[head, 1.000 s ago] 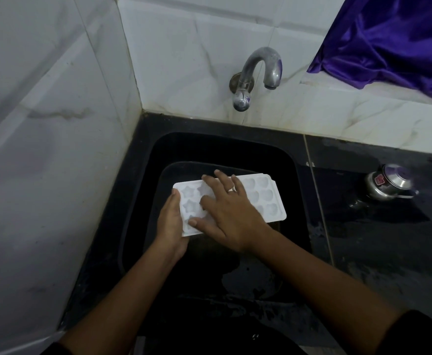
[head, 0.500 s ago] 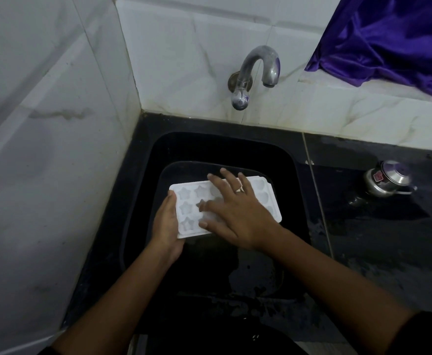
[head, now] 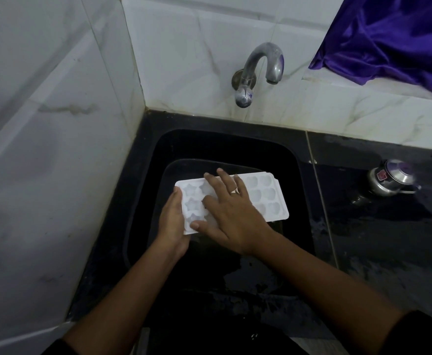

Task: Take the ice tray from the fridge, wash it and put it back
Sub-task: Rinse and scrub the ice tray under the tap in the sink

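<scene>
A: Where is the ice tray?

B: Over the black sink, about the middle of the view. It is white and lies lengthwise from nine o'clock to three o'clock, cells facing up, with its three o'clock end tipped slightly toward the wall.

A: Who has hold of it?

B: The left hand grips the short end at nine o'clock. Its thumb lies along the top of that edge; the other fingers are hidden beneath the tray, so I cannot tell how they lie.

A: And the right hand?

B: Flat on top, grasping nothing. Its fingers are straight and spread, pointing toward eleven o'clock, and press on the tray's middle cells. There is a ring on one of them.

A: Which cells can you see?

B: Star-shaped ones at the nine o'clock end, rounded ones toward three o'clock. The rest are under the palm.

A: What surrounds the sink?

B: A curved metal tap juts from the white marbled tiles at twelve o'clock from the tray, with no water visible at its spout. A small steel vessel with a red label stands on the wet black counter at three o'clock, well apart from the tray. Purple satin cloth drapes over the ledge at two o'clock.
</scene>
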### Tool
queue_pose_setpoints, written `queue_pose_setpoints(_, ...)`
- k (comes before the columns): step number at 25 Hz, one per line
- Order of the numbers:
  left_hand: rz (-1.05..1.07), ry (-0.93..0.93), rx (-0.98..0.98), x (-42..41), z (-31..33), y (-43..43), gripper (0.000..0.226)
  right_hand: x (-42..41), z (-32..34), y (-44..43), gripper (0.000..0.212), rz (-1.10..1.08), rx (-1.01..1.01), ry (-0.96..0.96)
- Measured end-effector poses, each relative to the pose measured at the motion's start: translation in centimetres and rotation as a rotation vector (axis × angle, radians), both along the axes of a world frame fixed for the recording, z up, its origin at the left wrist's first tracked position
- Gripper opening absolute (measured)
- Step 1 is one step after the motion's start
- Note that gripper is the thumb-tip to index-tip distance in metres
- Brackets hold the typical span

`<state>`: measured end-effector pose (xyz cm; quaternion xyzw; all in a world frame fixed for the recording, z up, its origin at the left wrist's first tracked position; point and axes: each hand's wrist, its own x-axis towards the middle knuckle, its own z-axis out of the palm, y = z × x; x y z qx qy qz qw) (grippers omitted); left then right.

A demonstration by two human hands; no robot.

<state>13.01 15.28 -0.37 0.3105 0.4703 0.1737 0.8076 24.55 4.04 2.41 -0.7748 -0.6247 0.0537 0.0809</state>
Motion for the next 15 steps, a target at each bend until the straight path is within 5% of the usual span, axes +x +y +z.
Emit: queue_pose_setpoints(15, -0.011, 0.002, -0.025, -0.6, 0.1, -0.1, 0.057, 0.2, 0.2, 0.1, 0.059, -0.021, 0.005, 0.015)
